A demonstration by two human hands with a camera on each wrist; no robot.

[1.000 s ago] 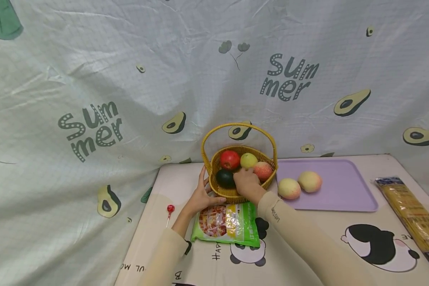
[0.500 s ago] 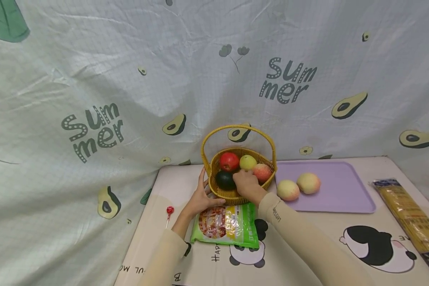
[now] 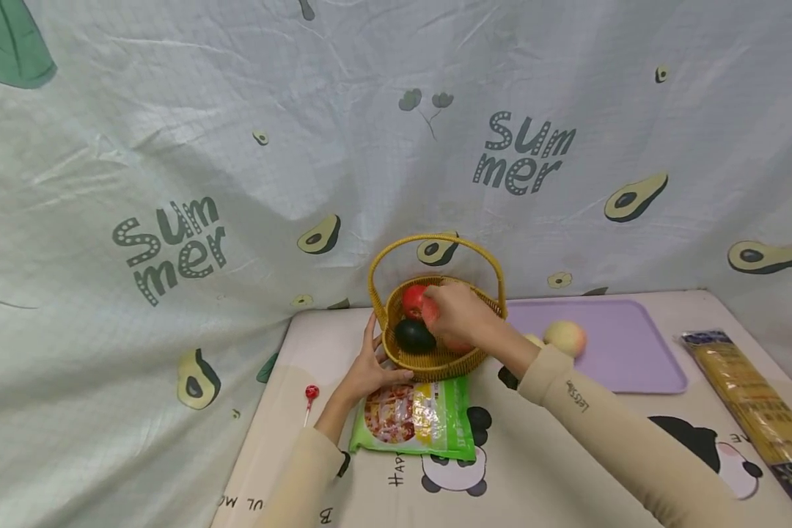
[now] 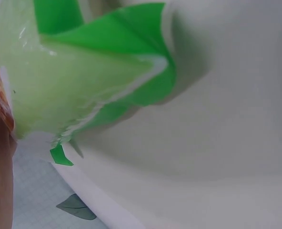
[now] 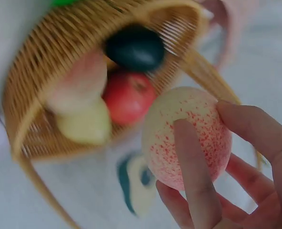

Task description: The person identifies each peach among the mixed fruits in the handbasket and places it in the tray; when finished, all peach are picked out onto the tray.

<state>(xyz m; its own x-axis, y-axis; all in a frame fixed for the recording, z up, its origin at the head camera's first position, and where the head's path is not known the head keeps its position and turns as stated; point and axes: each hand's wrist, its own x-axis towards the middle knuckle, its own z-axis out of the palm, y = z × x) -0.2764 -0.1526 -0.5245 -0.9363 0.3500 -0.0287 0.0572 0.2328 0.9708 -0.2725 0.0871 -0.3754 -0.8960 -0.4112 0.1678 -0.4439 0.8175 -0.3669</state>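
My right hand holds a peach, pinched between thumb and fingers, over the wicker basket. In the basket lie a dark green avocado, a red apple-like fruit, a yellow-green fruit and another peach. In the head view the right hand hides some of this fruit. My left hand rests against the basket's left side, its thumb and fingers spread and straight. Just in front of the basket lies a green food packet.
A lilac tray stands right of the basket, bearing two peaches, one mostly hidden by the right arm. At the far right lies a long packet of noodles. A red lollipop is left of the left hand.
From low among the fruit, my right hand has risen and now holds a peach above the basket. My left hand stays at the basket's side. The head view has shifted slightly.
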